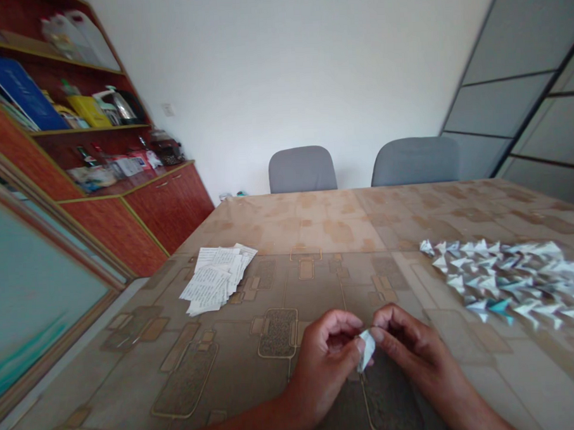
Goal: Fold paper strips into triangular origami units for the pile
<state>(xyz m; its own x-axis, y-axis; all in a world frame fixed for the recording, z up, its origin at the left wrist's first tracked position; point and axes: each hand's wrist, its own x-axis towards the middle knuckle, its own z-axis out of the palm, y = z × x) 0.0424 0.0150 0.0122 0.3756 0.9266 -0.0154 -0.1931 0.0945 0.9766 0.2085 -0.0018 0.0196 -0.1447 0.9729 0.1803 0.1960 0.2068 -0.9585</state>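
Near the front of the table, my left hand [327,359] pinches a small folded piece of printed paper [366,351] between thumb and fingers. My right hand [411,346] grips the upper right edge of the same piece with thumb and forefinger. A fanned stack of printed paper slips [214,278] lies to the left on the patterned tablecloth. Many small folded paper pieces [518,281] stand in rows at the right, some with blue-green patches.
The patterned table [316,226] spans the view. Behind it are two grey chairs [302,169]. At the left stands a red-brown cabinet [167,201] whose shelves hold bottles, a kettle [123,107] and a blue folder [22,90]. Grey panelled doors [513,97] are at the right.
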